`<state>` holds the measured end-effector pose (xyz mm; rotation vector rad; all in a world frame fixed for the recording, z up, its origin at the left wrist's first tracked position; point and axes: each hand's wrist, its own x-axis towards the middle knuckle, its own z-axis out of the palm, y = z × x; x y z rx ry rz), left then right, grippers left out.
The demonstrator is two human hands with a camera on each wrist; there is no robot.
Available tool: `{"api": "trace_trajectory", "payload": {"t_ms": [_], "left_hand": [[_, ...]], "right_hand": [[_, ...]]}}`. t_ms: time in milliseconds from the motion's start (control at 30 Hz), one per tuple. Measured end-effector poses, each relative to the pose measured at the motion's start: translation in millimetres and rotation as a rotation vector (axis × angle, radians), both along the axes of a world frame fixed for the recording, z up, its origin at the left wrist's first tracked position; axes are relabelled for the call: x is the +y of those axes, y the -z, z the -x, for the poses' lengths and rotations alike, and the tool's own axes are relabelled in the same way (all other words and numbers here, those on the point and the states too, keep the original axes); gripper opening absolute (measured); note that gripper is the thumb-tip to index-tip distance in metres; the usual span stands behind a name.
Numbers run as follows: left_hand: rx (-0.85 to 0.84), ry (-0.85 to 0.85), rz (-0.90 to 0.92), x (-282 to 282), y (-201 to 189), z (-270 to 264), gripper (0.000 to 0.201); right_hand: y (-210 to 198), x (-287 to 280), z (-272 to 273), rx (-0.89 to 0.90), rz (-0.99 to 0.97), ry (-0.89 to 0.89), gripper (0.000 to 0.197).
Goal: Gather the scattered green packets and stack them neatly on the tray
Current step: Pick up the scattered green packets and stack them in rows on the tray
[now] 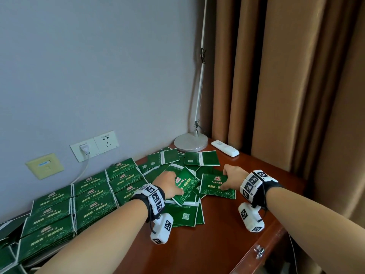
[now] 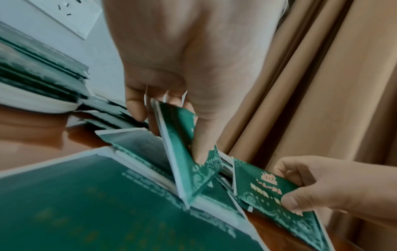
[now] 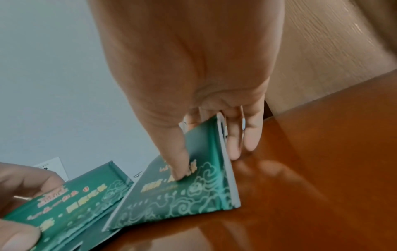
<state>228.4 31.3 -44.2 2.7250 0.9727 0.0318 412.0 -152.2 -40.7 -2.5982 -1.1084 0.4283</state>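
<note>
Currently left hand (image 1: 167, 183) pinches one green packet (image 1: 185, 184) at frame centre, thumb on its face; right hand (image 1: 232, 177) pinches another packet (image 1: 217, 187) just right of it. Loose pile (image 1: 185, 214) lies under and behind both. Stacked rows (image 1: 88, 194) fill lower left; tray itself hidden beneath them. Risk: slick packets slipping from one-sided pinches, or lifted corners dragging neighbours off the table (image 1: 227, 244) edge.

We read this as a hotel room: polished wooden desk (image 1: 227, 234), heavy tan curtains (image 1: 296, 76) frame right, desk lamp (image 1: 190, 144), AC remote (image 1: 225, 148), wall sockets (image 1: 94, 148) centre-left.
</note>
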Motion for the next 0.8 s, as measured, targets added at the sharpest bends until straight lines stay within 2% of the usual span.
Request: {"api": "trace_trajectory", "payload": {"t_ms": [133,233,400,567,800], "left_hand": [[-0.054,-0.017,0.070,-8.1,-5.9,1.7,0.047],[-0.102,-0.021,0.130,-11.5,-10.8,5.1,0.036],[-0.253,-0.066,0.203,-10.9,-22.4,20.6,0.052],[-0.435,-0.154,0.244,0.0,-36.3,51.6,0.055],[-0.565,-0.290,0.302,26.6,-52.0,111.6,0.053]], "right_hand": [[-6.3,-3.4,3.3,0.005,-0.089,0.011,0.039],[-16.8,-3.3,8.5,-0.023,-0.166,0.010,0.032],[-43.2,3.1,25.4,-0.058,-0.280,0.000,0.029],[-62.0,16.7,49.6,-0.125,-0.372,-0.014,0.031],[-76.5,64.5,90.9,0.059,-0.512,-0.095,0.035]]}}
